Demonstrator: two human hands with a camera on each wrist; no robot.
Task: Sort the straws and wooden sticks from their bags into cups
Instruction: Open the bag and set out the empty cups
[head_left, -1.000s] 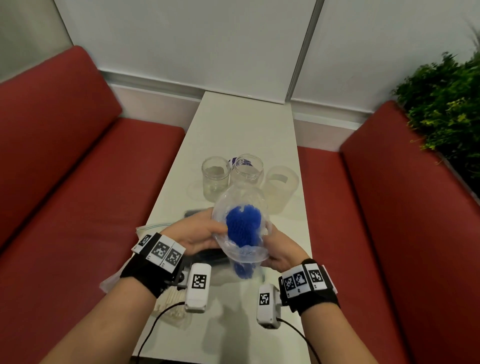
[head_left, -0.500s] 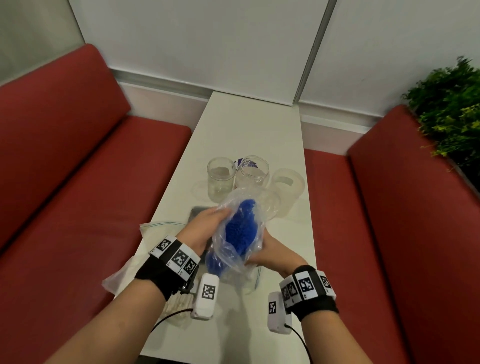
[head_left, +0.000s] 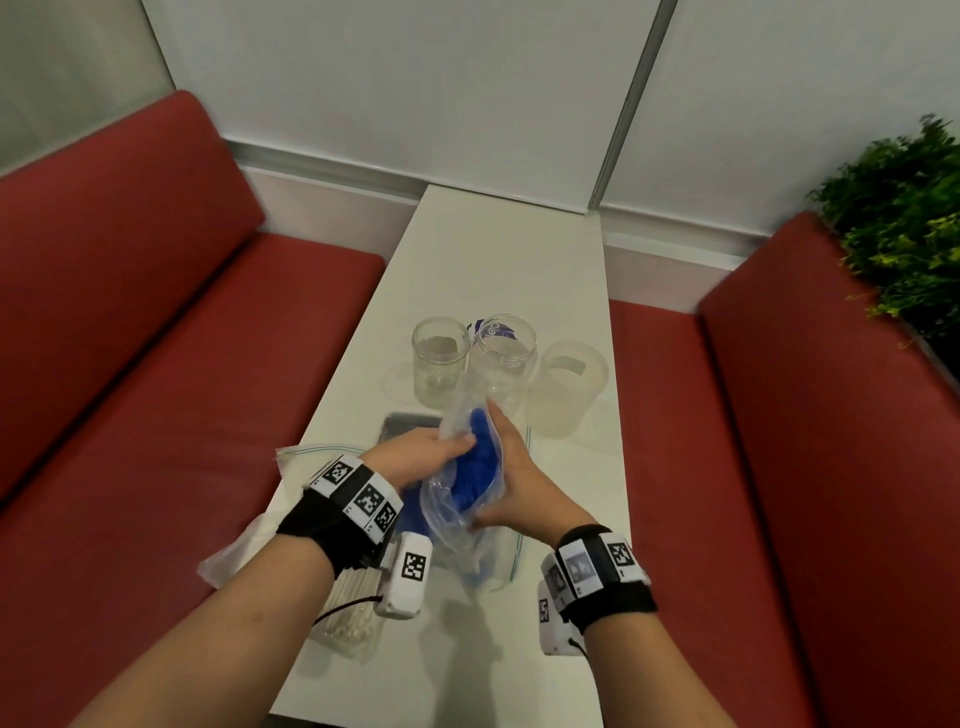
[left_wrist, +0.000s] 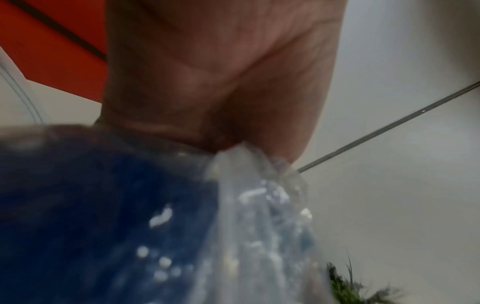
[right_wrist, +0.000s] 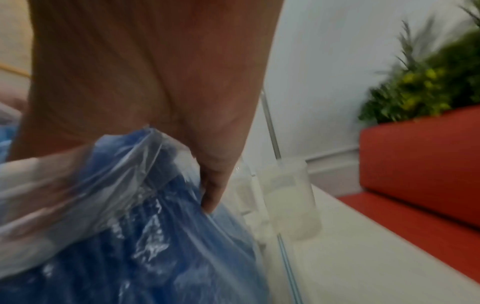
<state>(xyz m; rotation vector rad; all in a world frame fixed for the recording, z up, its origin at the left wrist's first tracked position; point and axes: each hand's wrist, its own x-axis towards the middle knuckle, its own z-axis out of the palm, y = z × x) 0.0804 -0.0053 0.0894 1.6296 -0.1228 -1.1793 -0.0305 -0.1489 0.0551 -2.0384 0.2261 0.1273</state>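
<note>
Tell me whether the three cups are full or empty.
Empty: the three cups hold no straws; the blue straws are in the bag.

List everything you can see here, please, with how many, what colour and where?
Table: one, white, centre, between the benches.
Cups: three, two clear and one frosted, in a row mid-table.
Straw bag: one, clear, full of blue straws, held over the table's near part.
Stick bag: one, clear, pale wooden sticks inside, near left table edge, under the left wrist.
Dark flat thing: one, behind the left hand; cannot tell what.
Benches: two, red, either side.
Plant: one, green, far right.
Left hand: grips the straw bag's left side.
Right hand: holds its right side.
</note>
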